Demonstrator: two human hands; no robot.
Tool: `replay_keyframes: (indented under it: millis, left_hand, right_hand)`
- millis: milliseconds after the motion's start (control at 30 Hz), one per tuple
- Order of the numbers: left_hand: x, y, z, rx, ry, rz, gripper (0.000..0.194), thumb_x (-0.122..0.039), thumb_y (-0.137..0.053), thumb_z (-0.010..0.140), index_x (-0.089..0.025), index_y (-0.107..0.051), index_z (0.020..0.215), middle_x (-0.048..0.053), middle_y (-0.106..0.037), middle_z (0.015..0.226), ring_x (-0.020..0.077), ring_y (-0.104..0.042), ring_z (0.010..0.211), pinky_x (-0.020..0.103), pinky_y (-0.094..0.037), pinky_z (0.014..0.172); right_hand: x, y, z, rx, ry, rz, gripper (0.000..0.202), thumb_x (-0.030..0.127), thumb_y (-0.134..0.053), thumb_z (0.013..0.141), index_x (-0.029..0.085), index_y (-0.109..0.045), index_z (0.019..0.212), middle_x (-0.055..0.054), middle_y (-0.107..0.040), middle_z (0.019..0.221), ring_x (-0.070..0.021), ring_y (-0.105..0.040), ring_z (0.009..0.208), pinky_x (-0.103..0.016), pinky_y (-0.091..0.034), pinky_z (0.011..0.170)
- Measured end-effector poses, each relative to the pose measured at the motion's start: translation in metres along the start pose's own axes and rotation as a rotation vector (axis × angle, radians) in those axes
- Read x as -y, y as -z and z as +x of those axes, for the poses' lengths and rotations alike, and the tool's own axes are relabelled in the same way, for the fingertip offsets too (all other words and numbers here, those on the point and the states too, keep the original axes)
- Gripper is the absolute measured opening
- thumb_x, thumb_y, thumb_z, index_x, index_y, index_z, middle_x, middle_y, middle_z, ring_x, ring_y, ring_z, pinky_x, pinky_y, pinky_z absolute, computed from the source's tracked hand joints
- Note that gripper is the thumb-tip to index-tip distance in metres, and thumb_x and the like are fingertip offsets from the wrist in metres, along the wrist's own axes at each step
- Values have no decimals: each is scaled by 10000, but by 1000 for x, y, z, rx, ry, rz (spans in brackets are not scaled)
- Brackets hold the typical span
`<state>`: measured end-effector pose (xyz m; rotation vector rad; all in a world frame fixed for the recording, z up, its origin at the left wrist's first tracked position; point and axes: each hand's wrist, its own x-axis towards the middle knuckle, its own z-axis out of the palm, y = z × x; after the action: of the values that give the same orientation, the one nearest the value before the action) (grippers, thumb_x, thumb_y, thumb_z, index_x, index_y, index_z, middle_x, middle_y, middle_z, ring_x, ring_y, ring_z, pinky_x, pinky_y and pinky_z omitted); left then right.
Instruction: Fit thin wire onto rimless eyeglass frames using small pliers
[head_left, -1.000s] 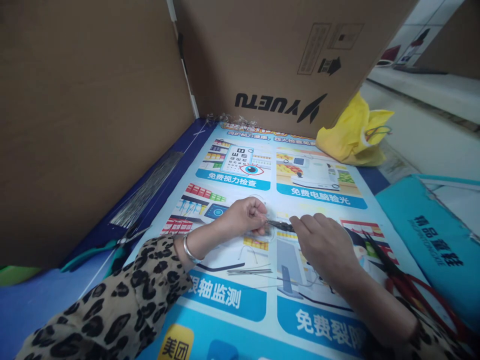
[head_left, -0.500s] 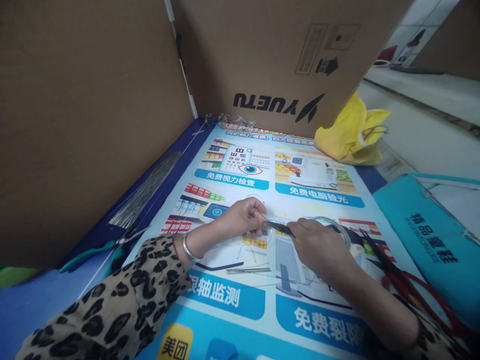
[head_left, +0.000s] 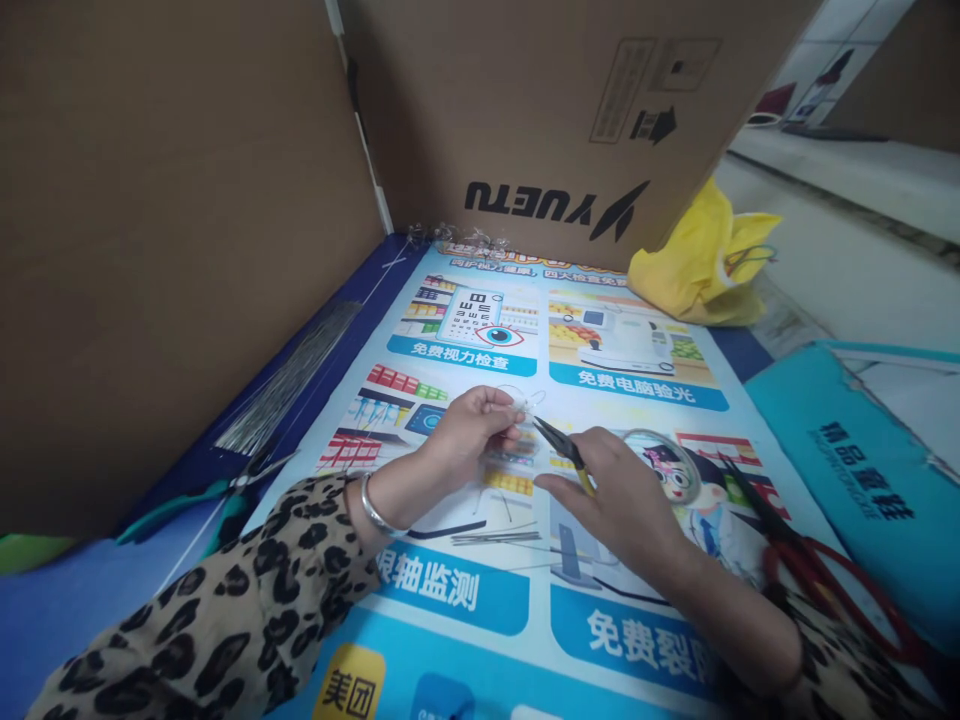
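My left hand [head_left: 474,432], with a silver bangle at its wrist, pinches a small piece of thin wire [head_left: 523,405] between thumb and fingertips. My right hand [head_left: 626,500] holds needle-nose pliers [head_left: 559,440] with yellow on the handle. The pliers' tip points at the wire, close to my left fingertips; whether they touch is too small to tell. Below my hands several short straight wires [head_left: 495,538] lie on the printed poster [head_left: 450,480]. A clear round ring or roll [head_left: 690,465] lies just beyond my right hand.
Cardboard [head_left: 525,120] stands behind and at the left. Wire strands [head_left: 292,375] and green-handled scissors [head_left: 225,490] lie left; tangled wire pieces [head_left: 480,243] lie at the back. Red-handled scissors [head_left: 832,590], a teal box [head_left: 862,470] and a yellow bag [head_left: 697,265] are right.
The pliers have drawn back a little from my left fingertips and tilted more steeply. My right hand has turned, with its thumb now extended. My left hand has shifted slightly left.
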<state>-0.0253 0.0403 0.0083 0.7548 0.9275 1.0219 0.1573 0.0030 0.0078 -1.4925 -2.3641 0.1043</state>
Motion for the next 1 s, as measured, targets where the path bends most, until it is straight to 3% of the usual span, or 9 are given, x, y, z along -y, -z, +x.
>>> replay_keyframes:
  millis: [233, 367, 700, 1000]
  left_hand:
    - [4, -10, -13, 44, 27, -40, 188, -135, -614, 712, -162, -488, 848, -21, -561, 588, 56, -505, 478, 186, -411, 517]
    - [3, -14, -16, 11, 14, -18, 202, -133, -612, 709, -168, -476, 854, -28, -560, 583, 60, -508, 484, 188, -414, 524]
    - [3, -15, -15, -21, -6, 30, 175, -126, -593, 714, -164, -479, 841, -29, -556, 587, 58, -509, 477, 184, -414, 507]
    - [6, -10, -11, -16, 23, 71, 208, -169, -620, 715, -174, -455, 842, -13, -577, 616, 68, -501, 450, 226, -451, 500]
  right_hand:
    - [2, -7, -1, -68, 32, 13, 378, 542, -485, 812, 169, -522, 864, -63, -558, 824, -213, -517, 813, -307, -392, 677]
    - [-3, -7, -1, -71, 48, 60, 373, 533, -490, 813, 167, -525, 870, -64, -551, 828, -213, -511, 816, -311, -394, 683]
    - [-4, -6, 0, -13, 13, 91, 397, 558, -494, 800, 170, -532, 873, -70, -557, 840, -219, -518, 820, -317, -401, 681]
    - [-17, -2, 3, -57, -4, 38, 353, 513, -487, 823, 170, -534, 890, -85, -565, 859, -236, -520, 840, -333, -406, 701]
